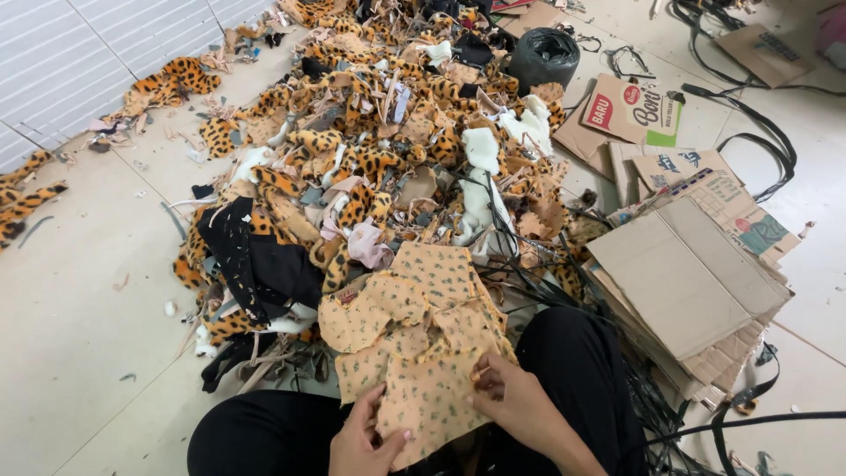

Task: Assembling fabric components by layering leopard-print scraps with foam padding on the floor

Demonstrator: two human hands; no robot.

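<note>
I sit on the floor with my black-trousered legs at the bottom of the head view. A pale orange cloth with small green print point(414, 326) lies over my lap and spreads onto the scrap pile. My left hand point(366, 438) pinches the cloth's near edge from below. On the same edge, a little to the right, my right hand point(511, 401) grips the cloth between thumb and fingers. Both hands sit close together.
A big heap of leopard-print, white and black fabric scraps point(370, 150) covers the floor ahead. Flattened cardboard sheets point(687, 273) are stacked at the right. A black bag point(544, 55) stands behind the heap. Black straps point(758, 132) trail across the right floor.
</note>
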